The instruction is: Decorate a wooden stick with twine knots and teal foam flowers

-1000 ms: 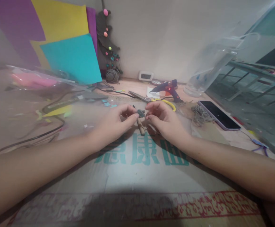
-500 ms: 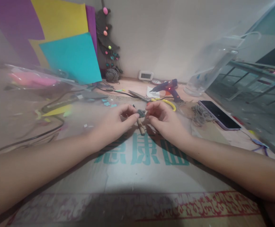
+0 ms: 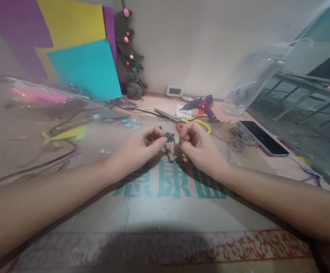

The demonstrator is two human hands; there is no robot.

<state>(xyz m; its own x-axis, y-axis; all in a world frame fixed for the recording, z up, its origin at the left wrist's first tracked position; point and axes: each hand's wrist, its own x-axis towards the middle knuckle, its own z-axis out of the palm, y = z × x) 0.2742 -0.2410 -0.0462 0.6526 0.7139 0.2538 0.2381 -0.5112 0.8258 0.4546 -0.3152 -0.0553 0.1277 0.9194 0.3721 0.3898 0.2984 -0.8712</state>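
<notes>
My left hand (image 3: 150, 146) pinches a small dark grey-green piece (image 3: 169, 137) between thumb and fingertips. Below that piece a short brown stick (image 3: 169, 152) slants down toward the printed board (image 3: 165, 212). Just right of it, my right hand (image 3: 200, 146) has its thumb and fingers drawn together; a thin strand seems to run near its fingertips, but what they hold is too small to name. Behind my right hand lie scissors (image 3: 201, 124) with yellow and orange handles.
A glue gun (image 3: 207, 108) with a red light stands behind the scissors. To the right are grey yarn (image 3: 241, 138), a phone (image 3: 264, 138) and a clear jug (image 3: 238, 94). Blue scraps (image 3: 128, 124), a cable (image 3: 39, 165) and coloured sheets (image 3: 86, 70) are at the left.
My right hand has shifted slightly right, away from the small piece, and its fingers have drawn closer together. More of the orange scissor handle shows. My left hand stays in place.
</notes>
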